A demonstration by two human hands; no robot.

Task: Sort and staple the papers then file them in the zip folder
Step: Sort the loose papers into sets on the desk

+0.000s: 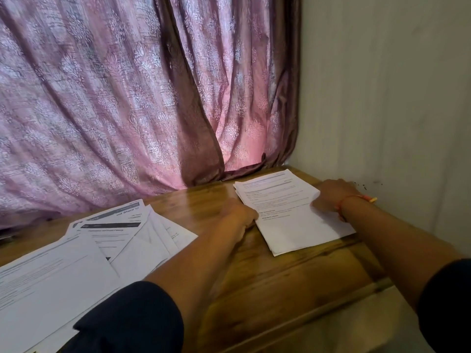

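**deskwatcher:** Dark sleeves (132, 319) sit closest to the lens, one on each forearm, both arms reaching out over a glossy wooden worktop (275, 284). Left hand (238, 217) is down at the left edge of a neat paper stack (293, 212), fingers curled in against that edge. Can't really tell if it's pinching the sheets or just butted up against them, it's a bit blurry.

**paperclip_pete:** What about the other one?

**deskwatcher:** Right hand (331, 197) lies on the right side of the same stack, palm down, fingertips on the top sheet. Looks flat rather than gripping, so pressing more than holding. Wrist has an orange thread band (356, 198) on it.

**paperclip_pete:** So the stack is between the two hands?

**deskwatcher:** Yep, squared up, printed text on the top page, sitting toward the far right corner of the worktop, near the pale wall (395, 98).

**paperclip_pete:** Any other sheets?

**deskwatcher:** Loads. Loose papers (109, 240) are fanned out messily on the left side of the worktop, overlapping each other at different angles, some with dark header bars. One big sheet runs off the bottom-left corner of the view. That pile is well apart from the tidy stack, with bare wood between.

**paperclip_pete:** Background?

**deskwatcher:** Pinkish-purple patterned curtain (102, 98) hangs behind the worktop, its hem bunched against the back edge.
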